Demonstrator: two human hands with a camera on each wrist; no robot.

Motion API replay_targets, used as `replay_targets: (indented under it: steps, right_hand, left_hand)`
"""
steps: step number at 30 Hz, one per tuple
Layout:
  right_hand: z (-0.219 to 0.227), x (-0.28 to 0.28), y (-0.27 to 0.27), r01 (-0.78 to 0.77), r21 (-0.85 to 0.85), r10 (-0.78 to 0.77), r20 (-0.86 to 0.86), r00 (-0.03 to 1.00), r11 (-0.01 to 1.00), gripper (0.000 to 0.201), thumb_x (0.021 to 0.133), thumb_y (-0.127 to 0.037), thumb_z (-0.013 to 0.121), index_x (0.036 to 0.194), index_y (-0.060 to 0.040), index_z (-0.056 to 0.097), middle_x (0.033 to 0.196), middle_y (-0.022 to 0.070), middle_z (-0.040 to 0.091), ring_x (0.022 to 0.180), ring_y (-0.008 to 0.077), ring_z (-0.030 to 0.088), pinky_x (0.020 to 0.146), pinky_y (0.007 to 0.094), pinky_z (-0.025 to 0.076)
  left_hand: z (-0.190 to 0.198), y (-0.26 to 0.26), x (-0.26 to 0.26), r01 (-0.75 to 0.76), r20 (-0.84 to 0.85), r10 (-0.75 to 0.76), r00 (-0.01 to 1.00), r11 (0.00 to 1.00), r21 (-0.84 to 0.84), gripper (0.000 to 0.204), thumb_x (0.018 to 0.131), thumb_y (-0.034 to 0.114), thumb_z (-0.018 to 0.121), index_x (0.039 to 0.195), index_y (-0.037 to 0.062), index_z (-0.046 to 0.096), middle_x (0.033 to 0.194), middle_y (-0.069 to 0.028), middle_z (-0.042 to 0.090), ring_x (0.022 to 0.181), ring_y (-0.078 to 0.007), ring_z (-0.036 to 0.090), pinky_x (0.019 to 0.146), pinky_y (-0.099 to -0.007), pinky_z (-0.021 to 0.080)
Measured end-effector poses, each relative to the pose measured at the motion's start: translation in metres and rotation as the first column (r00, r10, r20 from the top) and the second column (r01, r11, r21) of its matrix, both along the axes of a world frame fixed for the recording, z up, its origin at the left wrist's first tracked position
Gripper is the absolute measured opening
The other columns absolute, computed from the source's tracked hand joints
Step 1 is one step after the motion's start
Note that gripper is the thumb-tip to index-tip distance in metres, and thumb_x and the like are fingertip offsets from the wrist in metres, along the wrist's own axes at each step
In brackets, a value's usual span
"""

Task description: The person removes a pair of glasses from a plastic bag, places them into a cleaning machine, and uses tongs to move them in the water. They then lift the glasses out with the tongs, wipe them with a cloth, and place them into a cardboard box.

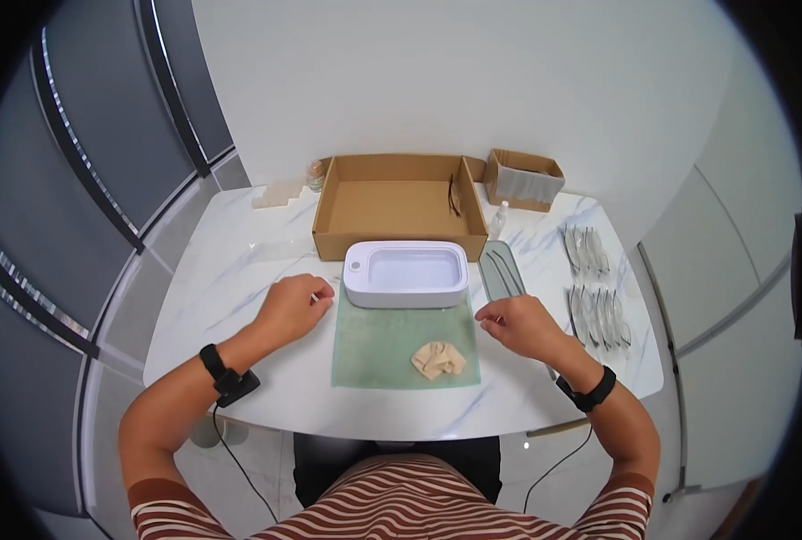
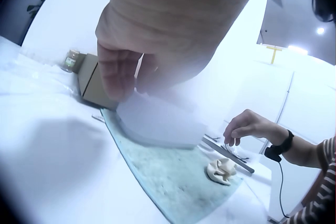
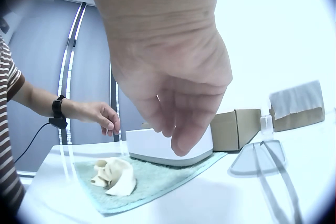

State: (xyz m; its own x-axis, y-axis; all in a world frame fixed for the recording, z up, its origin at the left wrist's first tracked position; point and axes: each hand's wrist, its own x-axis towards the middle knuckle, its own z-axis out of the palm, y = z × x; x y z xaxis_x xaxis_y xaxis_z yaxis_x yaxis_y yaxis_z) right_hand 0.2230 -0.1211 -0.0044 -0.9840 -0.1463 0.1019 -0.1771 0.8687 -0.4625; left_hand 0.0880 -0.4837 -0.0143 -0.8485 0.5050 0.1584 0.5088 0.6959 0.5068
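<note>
A white oblong basin, like a small ultrasonic cleaner with a round button at its left end, stands on a green cloth mat. My left hand hovers left of the basin, fingers loosely curled and holding nothing. On the other side my right hand hangs beside the mat's right edge, fingers likewise relaxed around nothing. A crumpled beige cloth lies on the mat in front of the basin. Close beyond the right hand is a grey tray with thin dark strips on it.
An open cardboard box behind the basin holds dark-framed glasses. Several clear glasses lie in two rows at the right. A small spray bottle, a smaller carton and a jar stand at the back.
</note>
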Motion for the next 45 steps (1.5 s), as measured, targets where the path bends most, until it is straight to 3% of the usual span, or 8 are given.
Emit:
replay_targets:
  steps: [7, 10, 13, 18, 30, 36, 38, 45]
  right_hand:
    - [-0.007, 0.024, -0.003, -0.008, -0.042, 0.012, 0.110, 0.994, 0.999, 0.021, 0.089, -0.016, 0.072, 0.106, -0.0038, 0.076, 0.086, 0.0148, 0.076, 0.077, 0.0270, 0.073, 0.074, 0.0340, 0.058]
    - [-0.001, 0.027, -0.004, 0.016, -0.068, -0.009, 0.104, 0.995, 0.998, 0.018, 0.091, -0.014, 0.071, 0.104, -0.0030, 0.076, 0.083, 0.0133, 0.076, 0.071, 0.0226, 0.073, 0.070, 0.0320, 0.057]
    - [-0.003, 0.028, -0.004, 0.053, -0.227, -0.031, 0.100, 0.994, 0.972, 0.015, 0.092, -0.012, 0.070, 0.102, -0.0023, 0.076, 0.079, 0.0115, 0.075, 0.064, 0.0173, 0.071, 0.064, 0.0296, 0.057]
    - [-0.011, 0.030, 0.009, 0.030, -0.195, -0.058, -0.142, 0.988, 0.980, 0.015, 0.092, -0.018, 0.072, 0.100, -0.0063, 0.076, 0.069, 0.0104, 0.069, 0.060, 0.0184, 0.065, 0.060, 0.0320, 0.052]
    - [0.013, 0.071, 0.029, 0.375, -0.366, -0.394, 0.025, 0.919, 0.852, 0.017, 0.088, -0.019, 0.078, 0.089, -0.0030, 0.073, 0.061, 0.0061, 0.061, 0.054, 0.0123, 0.052, 0.052, 0.0304, 0.043]
    - [-0.008, 0.092, 0.004, 0.216, -0.147, -0.216, 0.013, 0.976, 0.965, 0.012, 0.085, -0.016, 0.078, 0.089, -0.0053, 0.074, 0.066, 0.0090, 0.065, 0.053, 0.0220, 0.059, 0.053, 0.0336, 0.046]
    - [-0.021, 0.091, -0.006, 0.007, -0.093, -0.022, -0.168, 0.986, 0.996, 0.010, 0.084, -0.014, 0.076, 0.090, -0.0070, 0.074, 0.077, 0.0089, 0.069, 0.060, 0.0278, 0.064, 0.057, 0.0369, 0.051]
    - [-0.042, 0.084, -0.025, -0.148, 0.208, 0.174, -0.114, 0.978, 0.967, 0.012, 0.085, -0.016, 0.073, 0.095, -0.0089, 0.071, 0.084, 0.0056, 0.061, 0.062, 0.0284, 0.064, 0.055, 0.0397, 0.052]
  left_hand:
    - [0.003, 0.006, 0.022, -0.031, 0.084, 0.025, 0.996, 0.998, 0.063, 0.019, 0.091, 0.020, 0.068, 0.087, 0.0014, 0.072, 0.073, -0.0127, 0.067, 0.064, -0.0205, 0.061, 0.062, -0.0350, 0.049]
    - [0.003, 0.011, 0.014, -0.074, 0.075, 0.057, 0.996, 0.968, 0.240, 0.035, 0.098, 0.024, 0.063, 0.073, 0.0002, 0.059, 0.059, -0.0043, 0.052, 0.057, -0.0127, 0.043, 0.055, -0.0337, 0.037]
    - [-0.003, 0.025, 0.007, -0.077, 0.078, 0.036, 0.996, 0.778, 0.623, 0.045, 0.105, 0.026, 0.056, 0.071, 0.0003, 0.040, 0.063, 0.0023, 0.032, 0.063, -0.0080, 0.030, 0.053, -0.0329, 0.027]
    - [0.015, 0.055, 0.018, 0.007, 0.023, -0.028, 0.999, 0.770, 0.638, 0.045, 0.106, 0.023, 0.054, 0.069, 0.0015, 0.039, 0.061, 0.0019, 0.033, 0.061, -0.0086, 0.029, 0.053, -0.0324, 0.026]
    - [0.041, 0.150, 0.048, 0.264, -0.046, -0.303, 0.952, 0.735, 0.624, 0.039, 0.103, 0.022, 0.059, 0.075, -0.0034, 0.050, 0.062, -0.0128, 0.039, 0.059, -0.0190, 0.031, 0.053, -0.0368, 0.035]
    - [0.027, 0.103, 0.061, 0.313, 0.013, -0.325, 0.946, 0.922, 0.229, 0.031, 0.095, 0.021, 0.070, 0.077, -0.0003, 0.056, 0.066, -0.0071, 0.051, 0.059, -0.0182, 0.048, 0.056, -0.0338, 0.041]
    - [0.011, 0.073, 0.065, 0.361, -0.042, -0.359, 0.932, 0.923, 0.135, 0.024, 0.091, 0.021, 0.072, 0.081, 0.0025, 0.060, 0.072, -0.0071, 0.057, 0.061, -0.0223, 0.054, 0.057, -0.0352, 0.044]
    - [-0.018, -0.017, 0.090, 0.367, -0.060, -0.406, 0.912, 0.872, -0.325, 0.017, 0.085, 0.020, 0.076, 0.093, 0.0101, 0.066, 0.089, -0.0056, 0.060, 0.065, -0.0274, 0.064, 0.057, -0.0402, 0.051]
